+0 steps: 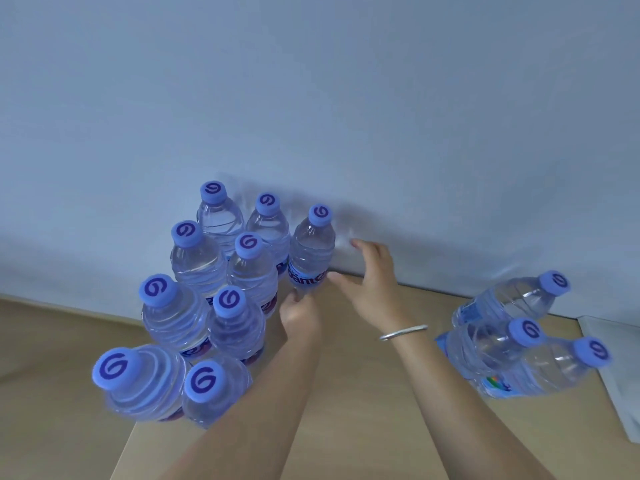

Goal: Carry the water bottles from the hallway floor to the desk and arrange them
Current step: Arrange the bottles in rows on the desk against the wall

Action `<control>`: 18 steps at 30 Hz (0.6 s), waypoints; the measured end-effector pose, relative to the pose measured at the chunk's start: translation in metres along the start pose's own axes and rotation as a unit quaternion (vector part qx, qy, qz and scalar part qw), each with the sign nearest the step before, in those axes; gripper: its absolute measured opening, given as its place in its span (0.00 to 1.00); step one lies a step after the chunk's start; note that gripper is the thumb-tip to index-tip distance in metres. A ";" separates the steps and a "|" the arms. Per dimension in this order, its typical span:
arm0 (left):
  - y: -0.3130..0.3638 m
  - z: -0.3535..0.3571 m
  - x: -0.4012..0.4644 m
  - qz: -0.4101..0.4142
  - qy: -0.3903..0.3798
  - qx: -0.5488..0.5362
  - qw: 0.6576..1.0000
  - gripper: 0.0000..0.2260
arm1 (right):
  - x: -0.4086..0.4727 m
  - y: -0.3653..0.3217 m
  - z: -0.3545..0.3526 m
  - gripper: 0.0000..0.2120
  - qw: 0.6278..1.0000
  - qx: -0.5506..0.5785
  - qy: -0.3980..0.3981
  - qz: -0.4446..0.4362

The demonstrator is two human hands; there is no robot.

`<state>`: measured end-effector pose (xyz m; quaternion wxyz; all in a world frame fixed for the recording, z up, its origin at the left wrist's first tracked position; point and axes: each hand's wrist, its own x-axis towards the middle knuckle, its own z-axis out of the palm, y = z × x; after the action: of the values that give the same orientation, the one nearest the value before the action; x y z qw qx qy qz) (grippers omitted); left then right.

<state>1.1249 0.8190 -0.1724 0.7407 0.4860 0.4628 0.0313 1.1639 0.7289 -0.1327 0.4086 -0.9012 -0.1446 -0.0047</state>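
Bottle stands on desk by wall, base pinched by left hand; right hand spread beside it (full, likely heavy, slick; waist grip is advised)

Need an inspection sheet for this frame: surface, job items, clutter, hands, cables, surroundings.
Surface: tan wooden desk against the wall.
Job's things: nine upright water bottles clustered on the left; three lying bottles on the right, caps pointing right.
Clutter: white sheet at the desk's right edge.
Grippers: left hand holds the base of the rightmost upright bottle; right hand open beside it, with a silver bangle on the wrist.
Cables: nothing seen.
Surroundings: plain pale wall.
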 end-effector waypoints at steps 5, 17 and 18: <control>-0.022 0.000 -0.023 0.039 -0.072 0.148 0.986 0.19 | -0.043 -0.009 -0.065 0.14 0.971 -0.040 0.229 -0.060; -0.043 -0.004 -0.077 0.092 -0.240 0.329 0.909 0.21 | -0.104 0.043 -0.098 0.34 0.918 -0.069 0.328 0.213; -0.043 -0.007 -0.078 0.100 -0.248 0.340 0.902 0.21 | -0.103 0.043 -0.098 0.34 0.915 -0.061 0.330 0.224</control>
<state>1.0583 0.7625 -0.1536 0.6144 0.7441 0.1952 -0.1756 1.0869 0.6032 -0.1122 0.3677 -0.8802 0.2050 -0.2191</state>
